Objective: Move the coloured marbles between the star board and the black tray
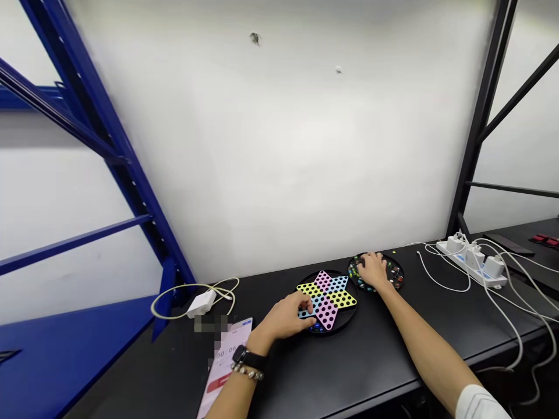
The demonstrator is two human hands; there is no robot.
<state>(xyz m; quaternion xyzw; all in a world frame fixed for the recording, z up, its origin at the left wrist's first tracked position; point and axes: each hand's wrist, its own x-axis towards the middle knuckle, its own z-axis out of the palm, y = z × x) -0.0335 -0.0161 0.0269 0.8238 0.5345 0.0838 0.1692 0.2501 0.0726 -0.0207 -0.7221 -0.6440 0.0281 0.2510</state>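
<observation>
Fingers point(305, 306) of the left hand point(283, 319) curl narrow on a Chinese checkers board point(326, 311); the right hand point(373, 270) splays wide over marbles point(395, 278) beyond it.

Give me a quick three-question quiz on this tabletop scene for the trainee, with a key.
1. Which hand wears the black wristwatch?
2. True or false: the right hand is over the round black tray of marbles, not the star-shaped board.
3. Which lies nearer the left hand: (a) the white charger or (b) the white power strip?

Key: 1. left; 2. true; 3. (a) the white charger.
</observation>
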